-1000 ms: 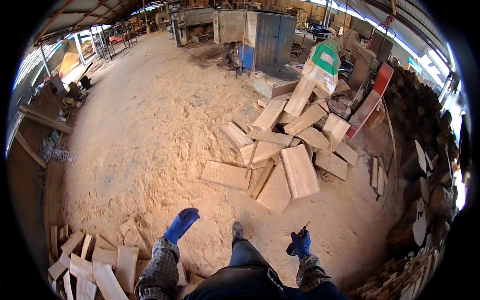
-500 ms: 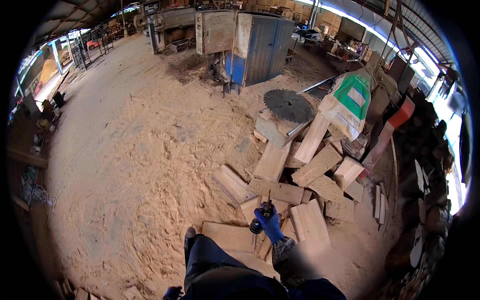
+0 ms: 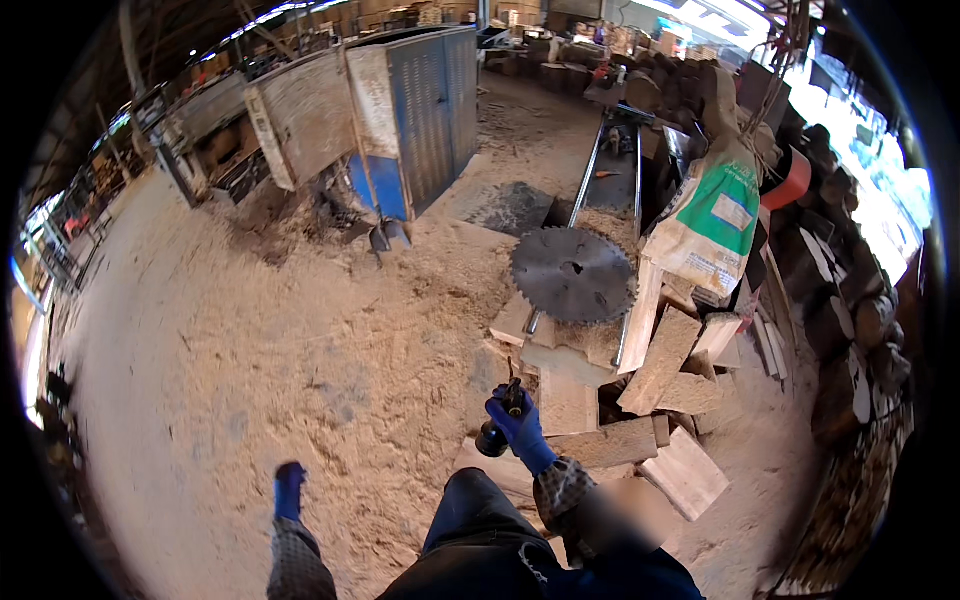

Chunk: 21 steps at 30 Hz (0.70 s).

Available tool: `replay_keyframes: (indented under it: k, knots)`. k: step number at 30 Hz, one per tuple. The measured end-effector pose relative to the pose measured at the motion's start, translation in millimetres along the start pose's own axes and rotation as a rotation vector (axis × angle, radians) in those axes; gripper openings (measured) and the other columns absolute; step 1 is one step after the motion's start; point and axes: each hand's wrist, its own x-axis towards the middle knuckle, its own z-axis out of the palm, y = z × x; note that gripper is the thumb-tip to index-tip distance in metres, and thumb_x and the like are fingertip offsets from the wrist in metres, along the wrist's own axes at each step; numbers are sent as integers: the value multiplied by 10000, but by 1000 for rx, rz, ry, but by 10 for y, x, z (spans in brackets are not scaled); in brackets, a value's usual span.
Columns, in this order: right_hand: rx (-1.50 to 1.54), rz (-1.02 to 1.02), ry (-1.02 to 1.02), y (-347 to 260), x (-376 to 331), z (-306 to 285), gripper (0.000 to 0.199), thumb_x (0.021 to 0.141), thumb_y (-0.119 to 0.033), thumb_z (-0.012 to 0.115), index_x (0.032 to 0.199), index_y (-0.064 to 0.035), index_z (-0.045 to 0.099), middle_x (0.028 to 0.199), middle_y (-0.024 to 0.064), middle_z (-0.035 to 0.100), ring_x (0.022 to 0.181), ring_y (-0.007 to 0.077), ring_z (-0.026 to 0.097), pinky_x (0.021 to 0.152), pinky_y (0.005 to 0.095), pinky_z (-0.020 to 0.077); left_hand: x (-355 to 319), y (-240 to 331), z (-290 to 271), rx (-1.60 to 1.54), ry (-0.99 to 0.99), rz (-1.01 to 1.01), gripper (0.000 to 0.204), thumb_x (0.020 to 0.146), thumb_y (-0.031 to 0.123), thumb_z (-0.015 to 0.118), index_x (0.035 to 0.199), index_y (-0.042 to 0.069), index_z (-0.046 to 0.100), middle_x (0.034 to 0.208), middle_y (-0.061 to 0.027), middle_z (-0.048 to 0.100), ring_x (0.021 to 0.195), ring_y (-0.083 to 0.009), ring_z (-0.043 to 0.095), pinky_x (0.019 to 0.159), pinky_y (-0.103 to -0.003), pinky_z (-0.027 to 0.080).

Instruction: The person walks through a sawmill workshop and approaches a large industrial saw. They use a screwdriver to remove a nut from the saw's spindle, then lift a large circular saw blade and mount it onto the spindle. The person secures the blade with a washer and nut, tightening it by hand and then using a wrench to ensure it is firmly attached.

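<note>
My right hand (image 3: 520, 425), in a blue glove, is wrapped round a black cordless drill (image 3: 492, 438) with a thin bit pointing away from me. Beyond it lies a round toothed saw blade (image 3: 573, 275), flat on top of a wooden support and apart from the drill. My left hand (image 3: 289, 488), also gloved in blue, hangs low over the sawdust-covered floor at the left, touching nothing that I can see. Its fingers are blurred and turned away.
Cut wood blocks (image 3: 604, 443) lie heaped beside my legs. A long metal-railed bench (image 3: 625, 180) runs back behind the blade. To its right is a green and white sack (image 3: 708, 225). A blue metal cabinet (image 3: 432, 115) stands further off, and logs (image 3: 835, 320) are stacked at the right.
I have stepped closer to the saw blade, and the view has turned to the right. The drill stays in my right hand. My left hand has come further into view at the left.
</note>
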Motion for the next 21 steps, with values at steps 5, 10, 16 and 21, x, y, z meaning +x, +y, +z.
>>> replay_keyframes:
  k: [5, 10, 16, 21]
  knots:
    - [146, 55, 152, -76, 1423, 380, 404, 892, -197, 785, 1196, 4, 610, 972, 45, 672, 866, 132, 636, 771, 299, 521, 1226, 3095, 916, 1, -144, 556, 303, 974, 192, 646, 1227, 24, 633, 1094, -91, 682, 1007, -203, 666, 860, -346, 536]
    - [323, 22, 258, 276, 3130, 746, 327, 903, -159, 763, 1154, 7, 636, 961, 68, 687, 830, 147, 635, 740, 319, 516, 2703, 3355, 1764, 105, -574, 514, 240, 960, 93, 626, 1186, 20, 657, 1027, -94, 709, 934, -200, 693, 839, -336, 566]
    - [361, -9, 557, -123, 4682, 998, 386, 895, -144, 761, 1210, 3, 590, 1018, 63, 675, 863, 156, 647, 778, 300, 537, 3576, 3011, 2770, 322, -812, -220, 175, 980, 179, 568, 1007, 54, 688, 835, -50, 679, 803, -168, 648, 711, -330, 527]
    - [359, -99, 759, 26, 6021, 824, 423, 877, -149, 763, 1219, 19, 577, 1037, 97, 691, 886, 194, 681, 803, 338, 561, 4917, 3998, 3653, 496, -874, -199, 147, 948, 166, 578, 969, 85, 699, 763, -30, 645, 725, -157, 615, 659, -325, 507]
